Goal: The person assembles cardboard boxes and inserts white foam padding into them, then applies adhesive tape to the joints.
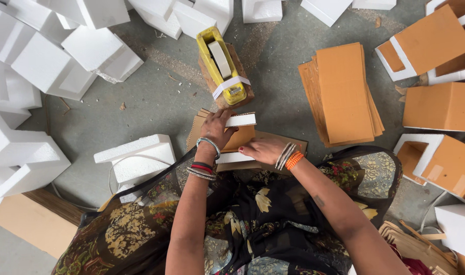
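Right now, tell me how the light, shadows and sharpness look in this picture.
Head view: soft, even light, no glare; faint shadows under the foam blocks; left hand, right hand and tape dispenser sharp; edges bend slightly from the wide lens.

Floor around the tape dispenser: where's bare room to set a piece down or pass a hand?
Bare grey floor lies between the foam blocks on the person's left and the yellow tape dispenser. A narrower strip runs between the dispenser and the cardboard stack. Crowded: the person's right side, with cardboard-wrapped foam pieces, and around both hands.
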